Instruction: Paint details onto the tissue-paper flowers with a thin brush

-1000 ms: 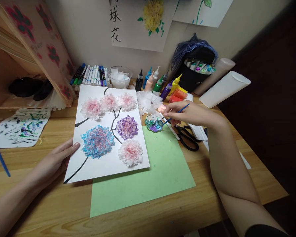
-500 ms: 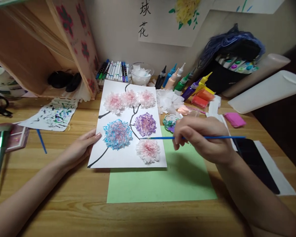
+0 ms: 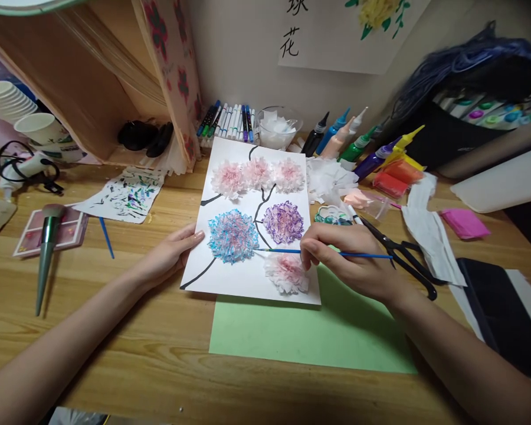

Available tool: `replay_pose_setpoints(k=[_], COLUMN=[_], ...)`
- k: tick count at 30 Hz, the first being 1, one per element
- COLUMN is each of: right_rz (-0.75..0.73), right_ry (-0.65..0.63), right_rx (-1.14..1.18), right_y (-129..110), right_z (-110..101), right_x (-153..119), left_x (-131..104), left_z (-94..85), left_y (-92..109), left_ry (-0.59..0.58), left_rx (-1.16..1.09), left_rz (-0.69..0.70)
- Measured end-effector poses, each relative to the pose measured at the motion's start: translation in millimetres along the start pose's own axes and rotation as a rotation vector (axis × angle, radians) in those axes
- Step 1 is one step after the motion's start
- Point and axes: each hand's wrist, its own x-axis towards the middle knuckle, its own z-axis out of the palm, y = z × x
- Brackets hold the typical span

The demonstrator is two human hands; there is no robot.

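My left hand [image 3: 183,251] grips the left edge of a white sheet of paper [image 3: 230,283], thumb on top, tilting it above a green sheet [image 3: 265,336]. In my right hand [image 3: 345,257] is a thin blue paintbrush [image 3: 287,251], held near level. Its tip lies between the blue-tipped paper flower [image 3: 233,235] and the lower pink and white flower [image 3: 287,271]; whether it touches the paper I cannot tell. A purple-edged flower [image 3: 284,222] sits just above the brush. Three pink flowers [image 3: 259,172] line the top, with black branch lines between the flowers.
Black scissors [image 3: 405,254] lie beyond my right hand, near a phone [image 3: 495,307]. Paint bottles [image 3: 336,137], markers [image 3: 230,121] and a glass bowl [image 3: 278,127] stand along the back. At left are a makeup brush [image 3: 48,254] and a paint-marked paper [image 3: 128,195].
The view has shifted left, so most things appear farther right. My right hand and the paintbrush have moved left across the sheet, toward the blue-tipped flower. The scissors have come into sight.
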Motion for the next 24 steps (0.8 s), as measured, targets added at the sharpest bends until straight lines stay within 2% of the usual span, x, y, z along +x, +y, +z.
replay_pose_setpoints(k=[8,18,24], right_rz=[0.044,0.249,0.251], right_ry=[-0.022,0.098,0.146], right_rx=[0.005,0.26,0.351], right_y=[3.8,4.3,6.3], right_z=[4.2,6.2,3.9], right_x=[2.6,1.5,0.6], left_x=[-0.2,-1.4,-1.0], left_z=[-1.5,0.3,-1.1], left_y=[-1.0,-0.1,-0.4], left_ry=[-0.011,-0.004,-0.003], left_rx=[0.009,0.006,0.004], left_rz=[0.006,-0.004,0.002])
